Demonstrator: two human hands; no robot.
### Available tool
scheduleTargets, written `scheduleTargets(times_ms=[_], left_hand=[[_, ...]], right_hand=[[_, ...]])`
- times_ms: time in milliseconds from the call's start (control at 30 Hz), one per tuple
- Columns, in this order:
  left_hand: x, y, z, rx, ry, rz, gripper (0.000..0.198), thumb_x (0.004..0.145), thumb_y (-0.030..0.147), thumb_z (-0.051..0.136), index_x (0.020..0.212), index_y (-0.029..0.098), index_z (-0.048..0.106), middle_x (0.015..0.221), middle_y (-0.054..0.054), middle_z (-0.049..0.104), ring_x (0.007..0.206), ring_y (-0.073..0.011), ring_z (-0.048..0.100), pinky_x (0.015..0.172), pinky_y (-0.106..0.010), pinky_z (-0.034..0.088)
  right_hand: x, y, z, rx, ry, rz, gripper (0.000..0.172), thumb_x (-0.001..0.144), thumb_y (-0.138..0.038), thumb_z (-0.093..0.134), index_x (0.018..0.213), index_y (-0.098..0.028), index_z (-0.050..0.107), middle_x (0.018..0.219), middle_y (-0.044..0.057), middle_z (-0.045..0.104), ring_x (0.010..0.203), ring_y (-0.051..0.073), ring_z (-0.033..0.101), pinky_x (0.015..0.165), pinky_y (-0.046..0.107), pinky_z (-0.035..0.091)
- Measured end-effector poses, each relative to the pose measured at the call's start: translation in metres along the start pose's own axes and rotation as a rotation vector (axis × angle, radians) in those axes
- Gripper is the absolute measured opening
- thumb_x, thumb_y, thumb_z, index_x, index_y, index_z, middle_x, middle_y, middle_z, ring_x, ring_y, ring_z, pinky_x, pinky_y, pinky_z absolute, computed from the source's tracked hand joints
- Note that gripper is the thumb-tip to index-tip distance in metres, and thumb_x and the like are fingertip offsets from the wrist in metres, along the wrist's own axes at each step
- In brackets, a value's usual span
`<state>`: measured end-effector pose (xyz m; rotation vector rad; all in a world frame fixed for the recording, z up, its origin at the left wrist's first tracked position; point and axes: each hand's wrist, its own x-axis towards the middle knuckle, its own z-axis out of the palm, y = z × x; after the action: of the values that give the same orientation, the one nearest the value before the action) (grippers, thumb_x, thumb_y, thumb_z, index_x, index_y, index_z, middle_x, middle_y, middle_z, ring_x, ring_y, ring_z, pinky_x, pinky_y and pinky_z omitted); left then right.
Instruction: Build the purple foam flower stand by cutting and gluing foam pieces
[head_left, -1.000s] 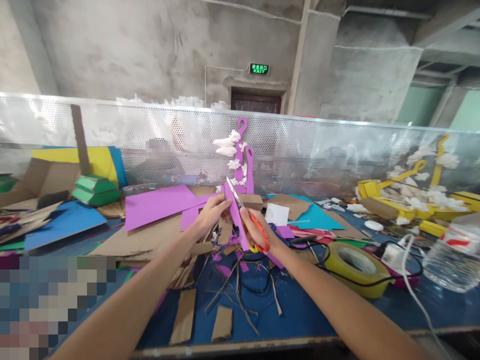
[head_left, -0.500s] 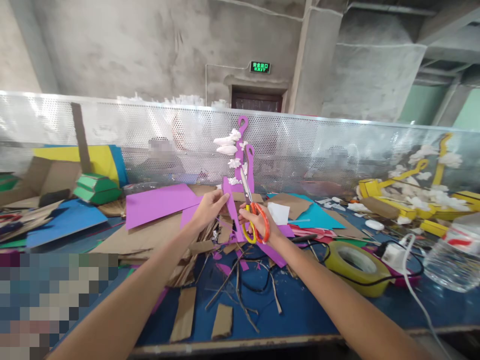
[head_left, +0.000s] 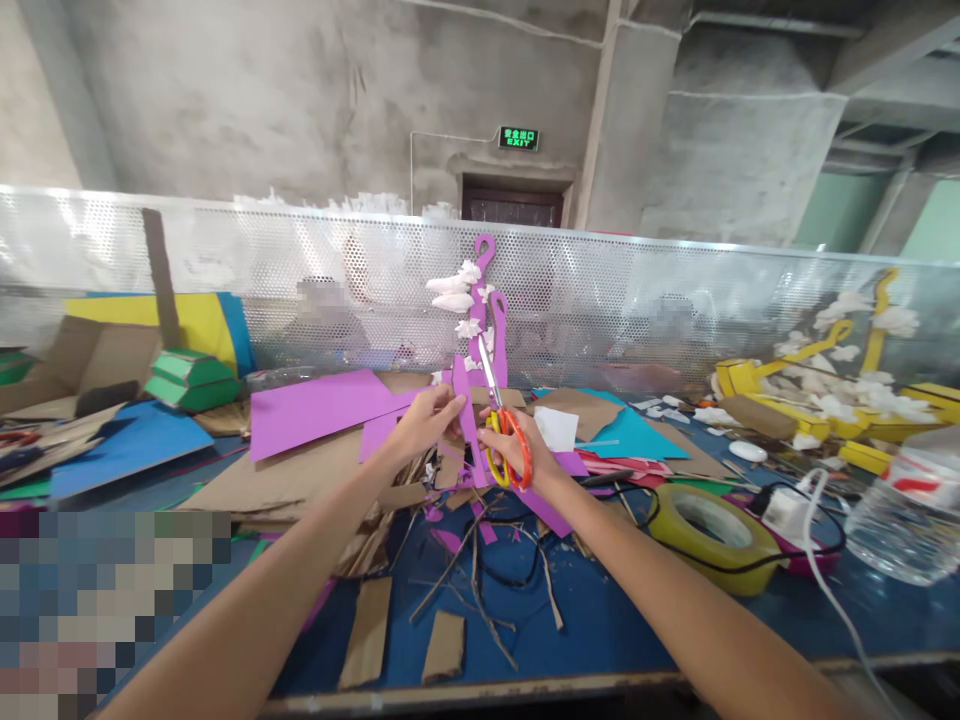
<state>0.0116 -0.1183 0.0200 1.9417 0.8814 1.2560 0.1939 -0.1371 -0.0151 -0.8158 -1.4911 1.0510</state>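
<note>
Left hand (head_left: 427, 415): pinches the purple strip (head_left: 466, 415) along its upper half, thumb toward its left edge, other fingers partly hidden.
Right hand (head_left: 534, 450): grips the scissors (head_left: 493, 388) by their loops (one orange, one yellow).
Scissors: point up and away, blades together, just right of the strip; cannot tell whether touching it.
Purple strip: stands nearly upright between both hands, top leaning slightly left, above the littered middle of the blue worktop (head_left: 585, 640).
Hooked purple piece (head_left: 502, 340): stands behind the hands, before the perforated panel (head_left: 615, 300), dotted with white flowers (head_left: 469, 328).
Purple sheet (head_left: 319, 415): lies left of the left hand, partly over flat cardboard (head_left: 281, 475).
Purple scraps (head_left: 447, 541): lie scattered below the hands.
Tape roll (head_left: 675, 545): lies right of the right hand, near a water bottle (head_left: 907, 515).
</note>
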Motion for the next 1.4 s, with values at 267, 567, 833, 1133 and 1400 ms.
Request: scheduleTargets(times_ms=[267,567,833,1133,1400], left_hand=[[0.002,-0.005,-0.005,-0.071,0.014,-0.034,0.029,0.083,0.037,0.07,0.102,0.016,0.063,0.082,-0.006,0.073,0.067,-0.017,0.069,0.067,-0.031,0.058],[0.009,-0.013,-0.018,-0.151,0.214,-0.053,0.034,0.08,0.045,0.075,0.084,0.017,0.056,0.069,-0.002,0.069,0.061,-0.014,0.068,0.065,-0.029,0.057],[0.01,-0.007,-0.02,-0.174,0.278,-0.028,0.038,0.077,0.047,0.077,0.077,0.018,0.052,0.065,0.0,0.067,0.057,-0.0123,0.065,0.06,-0.026,0.055],[0.012,-0.011,-0.023,-0.173,0.33,0.001,0.034,0.078,0.043,0.075,0.079,0.018,0.053,0.066,0.0,0.068,0.059,-0.0133,0.066,0.063,-0.028,0.056],[0.01,-0.007,-0.023,-0.157,0.334,0.004,0.034,0.078,0.043,0.074,0.079,0.019,0.052,0.067,0.0,0.068,0.06,-0.0136,0.067,0.062,-0.027,0.056]], right_hand=[[0.005,0.004,-0.001,0.067,0.018,0.023,0.04,0.077,-0.054,0.067,0.092,-0.019,0.056,0.06,-0.005,0.058,0.042,0.009,0.047,0.04,0.021,0.039],[-0.007,0.007,0.002,-0.011,-0.239,0.048,0.056,0.087,-0.073,0.046,0.081,-0.019,0.056,0.05,-0.004,0.051,0.04,0.012,0.049,0.038,0.022,0.04],[-0.009,0.006,0.0,-0.16,-0.313,-0.056,0.059,0.09,-0.073,0.042,0.077,-0.018,0.059,0.049,-0.002,0.053,0.042,0.013,0.053,0.042,0.022,0.042],[-0.011,0.002,0.0,-0.207,-0.286,-0.091,0.059,0.091,-0.071,0.043,0.075,-0.017,0.061,0.05,-0.001,0.055,0.044,0.012,0.055,0.043,0.021,0.04],[-0.014,-0.01,0.001,-0.268,-0.287,-0.06,0.06,0.091,-0.072,0.043,0.074,-0.016,0.059,0.051,0.0,0.055,0.042,0.012,0.054,0.042,0.021,0.042]])
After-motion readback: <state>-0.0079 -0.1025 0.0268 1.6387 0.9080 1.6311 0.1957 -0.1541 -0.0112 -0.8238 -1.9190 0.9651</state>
